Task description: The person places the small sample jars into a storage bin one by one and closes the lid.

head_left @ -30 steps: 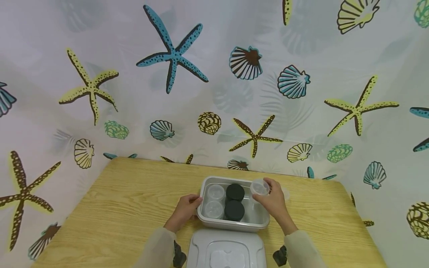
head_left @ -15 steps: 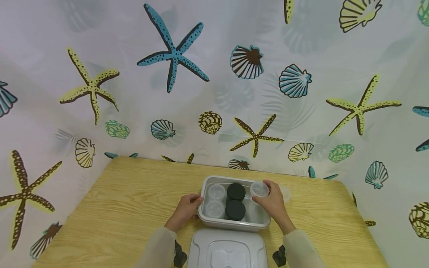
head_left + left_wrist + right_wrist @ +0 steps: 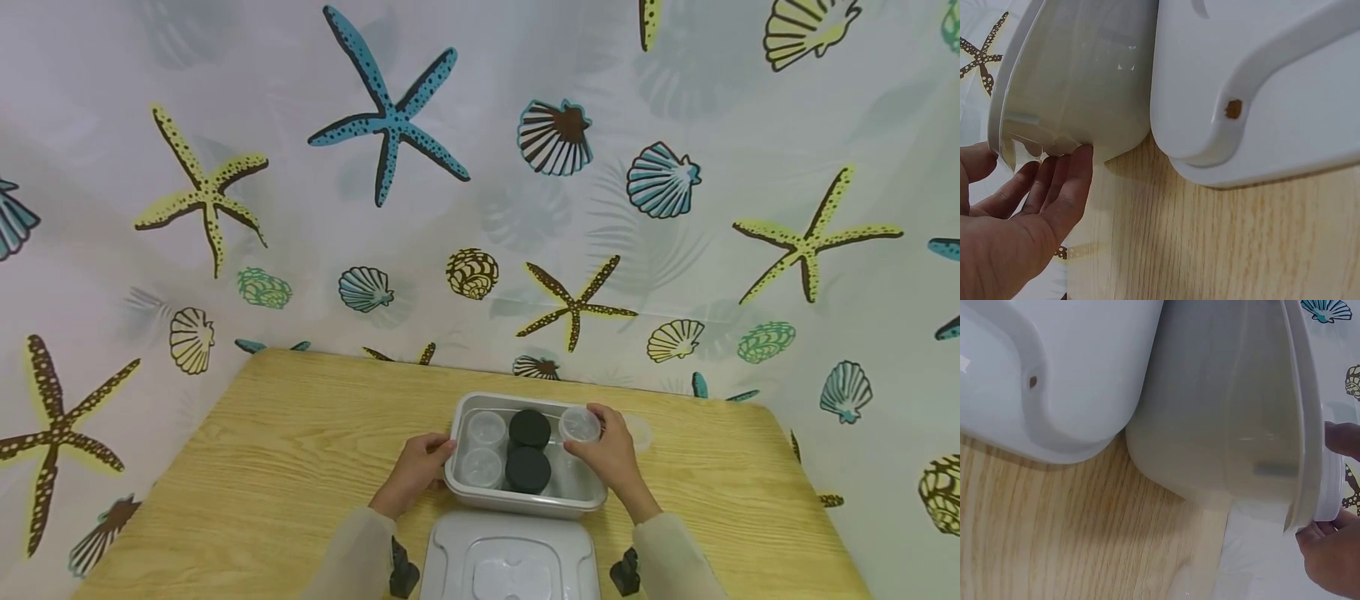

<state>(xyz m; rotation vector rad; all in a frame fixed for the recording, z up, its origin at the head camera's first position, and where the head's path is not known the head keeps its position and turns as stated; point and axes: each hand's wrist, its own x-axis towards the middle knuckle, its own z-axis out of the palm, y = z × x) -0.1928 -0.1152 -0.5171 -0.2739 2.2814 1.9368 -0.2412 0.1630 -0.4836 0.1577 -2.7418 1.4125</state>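
A white plastic bin [image 3: 517,503] stands on the table, holding two clear-topped round jars [image 3: 483,468] and two black-lidded round jars [image 3: 528,471]. My left hand [image 3: 414,468] grips the bin's left side, thumb at the rim [image 3: 999,125] and fingers against the outer wall. Over the bin's back right corner, my right hand [image 3: 611,448] pinches another clear-topped round jar [image 3: 580,424] between thumb and fingers. In the right wrist view, the ribbed white edge of that jar's lid [image 3: 1333,487] shows just past the bin's rim; its lower part is hidden.
In front of the bin lies a white bin lid [image 3: 510,554] with a raised centre. A clear round piece [image 3: 639,432] lies on the table behind my right hand. The wooden tabletop [image 3: 322,433] meets a shell-patterned cloth [image 3: 480,208] at the back and sides.
My right hand has lowered slightly with the clear-topped jar at the bin's back right corner. My left hand stays at the bin's left side.
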